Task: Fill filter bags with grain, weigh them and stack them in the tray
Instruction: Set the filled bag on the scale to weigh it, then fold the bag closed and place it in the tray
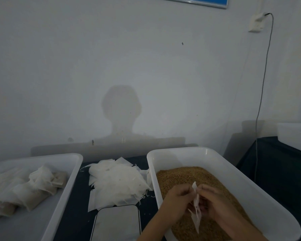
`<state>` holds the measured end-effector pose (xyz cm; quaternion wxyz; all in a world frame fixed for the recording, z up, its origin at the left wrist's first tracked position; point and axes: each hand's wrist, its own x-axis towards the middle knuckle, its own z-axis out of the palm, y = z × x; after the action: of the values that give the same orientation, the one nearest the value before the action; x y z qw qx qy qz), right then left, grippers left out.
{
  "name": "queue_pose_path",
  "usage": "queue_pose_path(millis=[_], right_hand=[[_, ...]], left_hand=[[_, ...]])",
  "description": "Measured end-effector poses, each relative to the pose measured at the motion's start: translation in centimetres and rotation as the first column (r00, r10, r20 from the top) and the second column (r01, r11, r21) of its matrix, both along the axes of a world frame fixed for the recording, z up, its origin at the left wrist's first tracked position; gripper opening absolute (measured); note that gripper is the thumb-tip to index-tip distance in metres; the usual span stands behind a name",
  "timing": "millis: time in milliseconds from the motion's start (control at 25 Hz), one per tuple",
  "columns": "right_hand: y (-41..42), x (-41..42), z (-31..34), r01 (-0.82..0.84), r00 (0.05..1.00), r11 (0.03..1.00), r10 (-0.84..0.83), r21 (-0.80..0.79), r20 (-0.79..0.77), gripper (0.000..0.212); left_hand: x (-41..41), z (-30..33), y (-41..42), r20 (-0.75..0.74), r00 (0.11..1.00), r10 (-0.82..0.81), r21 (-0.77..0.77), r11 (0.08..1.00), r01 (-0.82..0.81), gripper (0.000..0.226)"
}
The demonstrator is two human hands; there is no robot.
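An empty white filter bag [196,208] hangs edge-on over brown grain [184,174] in a white tub [236,178] at the right. My left hand [176,200] pinches the bag's left side and my right hand [214,200] pinches its right side, both just above the grain. Between the tubs lies a loose heap of empty filter bags [116,181] on the dark table. A flat scale [116,223] with a pale top sits in front of that heap. At the left, a white tray [66,185] holds several filled bags [30,190] stacked in rows.
Another white tub [294,136] stands on a dark-covered surface at the far right. A cable [261,105] runs down the wall from a socket [255,23]. The wall is close behind the table, with a person's shadow on it.
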<state>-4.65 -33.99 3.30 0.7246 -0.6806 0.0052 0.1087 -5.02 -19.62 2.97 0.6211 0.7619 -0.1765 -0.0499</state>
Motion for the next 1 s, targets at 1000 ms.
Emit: queue_pose_path(millis=[1000], right_hand=[[-3.7, 3.0, -0.4, -0.122, 0.941, 0.03, 0.322, -0.992, -0.106, 0.018]], left_hand=[[-0.5, -0.7, -0.5, 0.486, 0.829, 0.277, 0.331, 0.819, -0.468, 0.036]])
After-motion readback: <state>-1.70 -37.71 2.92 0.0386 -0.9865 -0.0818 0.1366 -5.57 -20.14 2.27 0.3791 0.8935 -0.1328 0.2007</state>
